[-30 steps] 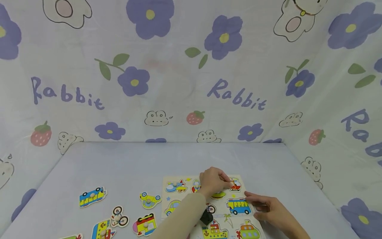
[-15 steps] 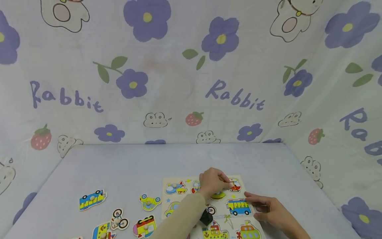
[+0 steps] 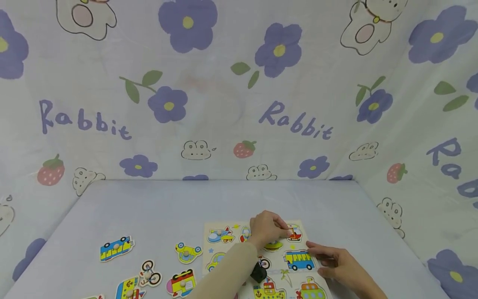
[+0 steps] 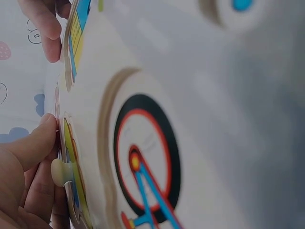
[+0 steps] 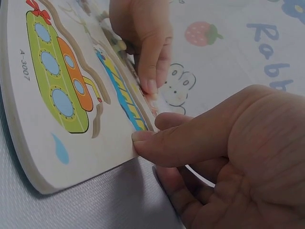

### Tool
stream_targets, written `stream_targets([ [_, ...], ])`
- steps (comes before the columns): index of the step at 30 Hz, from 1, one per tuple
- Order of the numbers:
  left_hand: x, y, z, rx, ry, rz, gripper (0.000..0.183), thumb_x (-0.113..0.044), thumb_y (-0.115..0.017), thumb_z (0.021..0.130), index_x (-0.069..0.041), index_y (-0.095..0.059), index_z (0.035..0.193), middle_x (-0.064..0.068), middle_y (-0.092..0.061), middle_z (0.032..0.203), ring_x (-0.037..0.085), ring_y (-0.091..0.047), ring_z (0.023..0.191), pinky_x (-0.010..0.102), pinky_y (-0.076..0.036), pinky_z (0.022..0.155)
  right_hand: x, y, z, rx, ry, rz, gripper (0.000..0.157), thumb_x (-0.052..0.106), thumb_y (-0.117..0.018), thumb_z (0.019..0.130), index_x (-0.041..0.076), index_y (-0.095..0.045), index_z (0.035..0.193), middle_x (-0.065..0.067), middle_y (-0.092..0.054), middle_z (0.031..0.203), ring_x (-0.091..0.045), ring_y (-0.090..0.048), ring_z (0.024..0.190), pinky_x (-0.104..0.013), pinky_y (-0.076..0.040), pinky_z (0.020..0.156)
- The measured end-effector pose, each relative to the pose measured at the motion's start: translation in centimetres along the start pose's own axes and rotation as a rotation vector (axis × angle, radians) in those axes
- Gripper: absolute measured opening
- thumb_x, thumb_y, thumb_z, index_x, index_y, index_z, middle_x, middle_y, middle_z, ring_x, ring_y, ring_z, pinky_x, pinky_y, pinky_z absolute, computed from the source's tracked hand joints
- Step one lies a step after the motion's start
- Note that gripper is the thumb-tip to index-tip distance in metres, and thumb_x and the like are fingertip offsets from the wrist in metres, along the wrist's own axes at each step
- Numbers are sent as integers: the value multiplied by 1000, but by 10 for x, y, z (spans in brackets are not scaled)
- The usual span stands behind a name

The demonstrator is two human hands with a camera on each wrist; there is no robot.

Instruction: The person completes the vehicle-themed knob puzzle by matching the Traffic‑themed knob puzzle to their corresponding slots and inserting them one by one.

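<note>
A wooden vehicle puzzle board (image 3: 277, 264) lies on the table. My left hand (image 3: 267, 227) reaches over its far side and pinches the red helicopter piece (image 3: 296, 235) in the far right corner; the knob is hidden by the fingers. Just below that hand sits a saucer piece (image 3: 274, 246), its wooden knob showing in the left wrist view. Holding the board's right edge is my right hand (image 3: 345, 268), the thumb on top beside the printed bus (image 3: 300, 260). The right wrist view shows this thumb near the bus recess, with the printed submarine (image 5: 57, 71) nearby.
Loose knobbed pieces lie left of the board: a bus (image 3: 116, 248), a bicycle (image 3: 150, 274), a yellow car (image 3: 188, 253), a train engine (image 3: 181, 283) and a ship (image 3: 128, 289). An airplane piece (image 3: 220, 235) sits in the board. Patterned cloth walls (image 3: 224, 104) enclose the table.
Both hands keep their places on the helicopter piece and the board's edge. Only the head view shifts slightly.
</note>
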State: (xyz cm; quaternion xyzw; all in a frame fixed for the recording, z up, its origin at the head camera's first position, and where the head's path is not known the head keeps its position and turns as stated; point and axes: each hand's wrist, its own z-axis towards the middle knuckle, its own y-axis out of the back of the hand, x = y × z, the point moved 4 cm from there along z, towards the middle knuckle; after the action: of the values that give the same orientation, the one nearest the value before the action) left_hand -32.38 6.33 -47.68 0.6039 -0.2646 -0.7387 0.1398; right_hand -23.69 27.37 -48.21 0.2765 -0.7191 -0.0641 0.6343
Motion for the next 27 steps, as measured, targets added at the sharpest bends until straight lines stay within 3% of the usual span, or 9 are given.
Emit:
stream_targets([
  [21,0,2,0,17,26,9,19,-31,-87,76,-25,-72,67,-19,-59,56,3,-51,64,40,-31,81,1,-2,0,-35,-13,-26,46,-4,-74,79,11,-70,122,-12,-47,147,-35,-48,128,-37,-48,95],
  [27,-15,9,6,80,32,74,14,-29,-83,81,-24,-73,72,-18,-61,67,6,-54,73,44,-36,86,1,-2,0,-38,-10,-40,45,-5,-74,80,11,-70,122,-12,-47,146,-34,-50,127,-36,-48,94],
])
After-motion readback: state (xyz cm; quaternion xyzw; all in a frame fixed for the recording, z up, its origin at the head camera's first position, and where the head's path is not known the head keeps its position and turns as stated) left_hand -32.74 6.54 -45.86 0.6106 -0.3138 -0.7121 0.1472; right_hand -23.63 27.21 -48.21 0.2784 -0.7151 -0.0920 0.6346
